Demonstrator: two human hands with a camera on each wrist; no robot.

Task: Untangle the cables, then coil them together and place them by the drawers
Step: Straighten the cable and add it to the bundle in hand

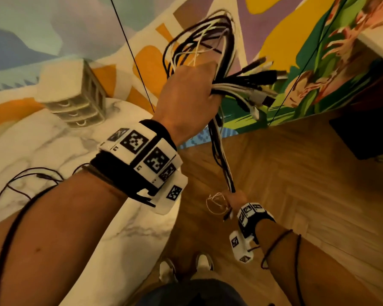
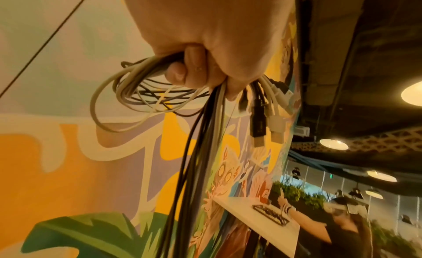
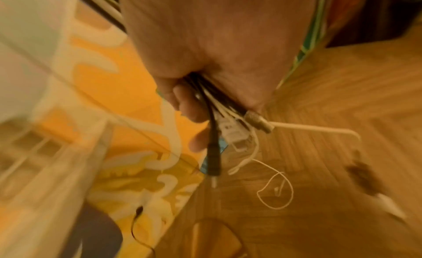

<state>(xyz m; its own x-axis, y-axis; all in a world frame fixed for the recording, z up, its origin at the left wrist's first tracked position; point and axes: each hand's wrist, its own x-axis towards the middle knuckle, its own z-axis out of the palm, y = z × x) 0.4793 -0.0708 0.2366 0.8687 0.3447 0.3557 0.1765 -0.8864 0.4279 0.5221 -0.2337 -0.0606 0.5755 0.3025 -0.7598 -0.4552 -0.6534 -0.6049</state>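
Both hands grip one cables [image 1: 222,138] bundle — left hand [image 1: 187,100] upper centre clenching loops, right hand [image 1: 234,198] lower down; count unclear.

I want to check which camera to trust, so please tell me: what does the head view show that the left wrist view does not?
Only the head view shows the small drawers on the marble table, and the right hand gripping the bundle's lower end. Only the left wrist view shows the left fingers curled round the strands and ceiling lamps. Both show the left hand gripping the cables and USB plugs.
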